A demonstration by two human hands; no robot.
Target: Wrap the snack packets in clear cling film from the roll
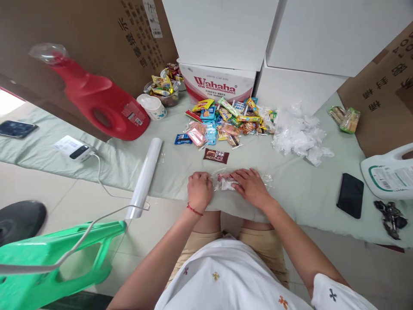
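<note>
From where I stand, the table (316,187) under its pale green cloth takes up the most room, with big white boxes (222,30) stacked at its back. A green plastic stool (61,254) stands on the floor at the left. A Wahaha carton (217,86) sits below one of the boxes, and a red jug (106,107) leans in toward the left. In front of the carton spreads a pile of wrapped snacks (226,118); just to its right is a heap of clear plastic (297,133).

Near the table's front edge, the left hand (200,189) curls at the left end of a clear wrapper (217,183) with something reddish inside. The right hand (253,185) lies over its right part, fingers extended. I can't tell whether either one grips it. Smallest is a brown packet (216,156), lying between wrapper and pile.
</note>
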